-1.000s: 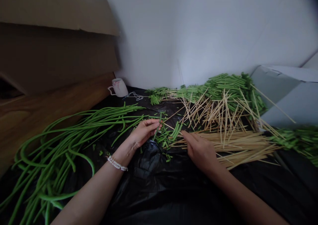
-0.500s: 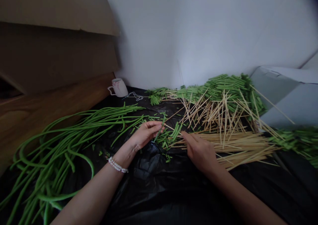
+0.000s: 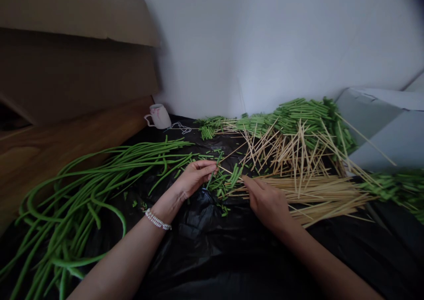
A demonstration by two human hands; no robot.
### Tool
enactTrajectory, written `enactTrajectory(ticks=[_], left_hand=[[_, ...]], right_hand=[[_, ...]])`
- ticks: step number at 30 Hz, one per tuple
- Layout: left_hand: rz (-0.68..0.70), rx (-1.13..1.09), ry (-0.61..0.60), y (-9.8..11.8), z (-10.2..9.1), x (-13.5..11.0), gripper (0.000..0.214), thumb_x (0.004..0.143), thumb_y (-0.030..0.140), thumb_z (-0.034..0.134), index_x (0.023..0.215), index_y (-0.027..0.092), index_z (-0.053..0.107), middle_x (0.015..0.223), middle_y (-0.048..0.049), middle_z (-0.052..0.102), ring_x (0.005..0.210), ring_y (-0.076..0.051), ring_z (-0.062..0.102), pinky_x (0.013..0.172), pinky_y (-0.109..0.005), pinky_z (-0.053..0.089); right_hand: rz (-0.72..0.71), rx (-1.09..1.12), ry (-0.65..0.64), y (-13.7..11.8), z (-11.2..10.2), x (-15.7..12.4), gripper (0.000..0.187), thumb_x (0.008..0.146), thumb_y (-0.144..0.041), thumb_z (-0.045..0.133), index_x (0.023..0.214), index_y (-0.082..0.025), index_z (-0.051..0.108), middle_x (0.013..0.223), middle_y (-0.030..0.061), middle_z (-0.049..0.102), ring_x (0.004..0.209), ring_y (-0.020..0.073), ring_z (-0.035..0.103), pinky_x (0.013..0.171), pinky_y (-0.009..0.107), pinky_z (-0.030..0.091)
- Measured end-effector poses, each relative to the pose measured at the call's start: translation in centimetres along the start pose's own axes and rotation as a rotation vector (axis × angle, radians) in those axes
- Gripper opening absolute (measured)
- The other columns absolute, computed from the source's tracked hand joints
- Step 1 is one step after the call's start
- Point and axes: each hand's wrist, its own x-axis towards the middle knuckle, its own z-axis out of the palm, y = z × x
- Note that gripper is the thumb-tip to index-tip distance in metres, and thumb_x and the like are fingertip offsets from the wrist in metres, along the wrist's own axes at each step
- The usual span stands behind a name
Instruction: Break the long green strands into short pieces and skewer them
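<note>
My left hand [image 3: 198, 176] is closed in a pinch on a short cut piece of green bean [image 3: 211, 179] at the far end of a thin bamboo skewer [image 3: 225, 170]. My right hand [image 3: 269, 204] grips the other end of that skewer, fingers wrapped round it. Several cut bean pieces [image 3: 236, 175] sit side by side on the skewer, close to my right fingertips. Beneath lie loose cut bean pieces [image 3: 221, 187] on black plastic sheeting [image 3: 212, 256]. Whether the skewer tip has gone through the piece in my left fingers is hidden.
Long whole beans [image 3: 76, 194] spread over the left side. Bare skewers [image 3: 318, 189] lie right of my right hand. Behind them are piled filled skewers of beans [image 3: 298, 119]. A mug [image 3: 159, 116] stands at the back, near a cardboard box [image 3: 79, 66]. A pale box [image 3: 391, 127] is at right.
Both hands stay in nearly the same place, with the same skewer and bean piece held. The view has shifted very slightly.
</note>
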Motion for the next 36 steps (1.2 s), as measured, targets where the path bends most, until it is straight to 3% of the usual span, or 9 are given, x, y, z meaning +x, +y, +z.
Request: enactTrajectory(ticks=[31,36], left_hand=[[-0.108,0.04,0.001,0.3,1.0,-0.8,0.029,0.054,0.024,0.089,0.075,0.012,0.073,0.074,-0.0033,0.069,0.064,-0.007,0.059,0.058,-0.016,0.042],[-0.103,0.136,-0.075,-0.3,1.3,-1.0,0.025,0.057,0.025,0.087,0.073,0.012,0.073,0.068,-0.0018,0.067,0.057,-0.006,0.052,0.055,-0.019,0.037]], right_hand=[[0.023,0.066,-0.019,-0.7,0.0,-0.2,0.039,0.084,-0.006,0.043,0.114,-0.016,0.066,0.091,0.0065,0.073,0.064,0.0158,0.065,0.056,0.025,0.044],[0.03,0.12,-0.053,-1.2,0.0,-0.2,0.038,0.085,-0.006,0.043,0.114,-0.015,0.066,0.091,0.0067,0.073,0.07,0.0163,0.067,0.061,0.024,0.047]])
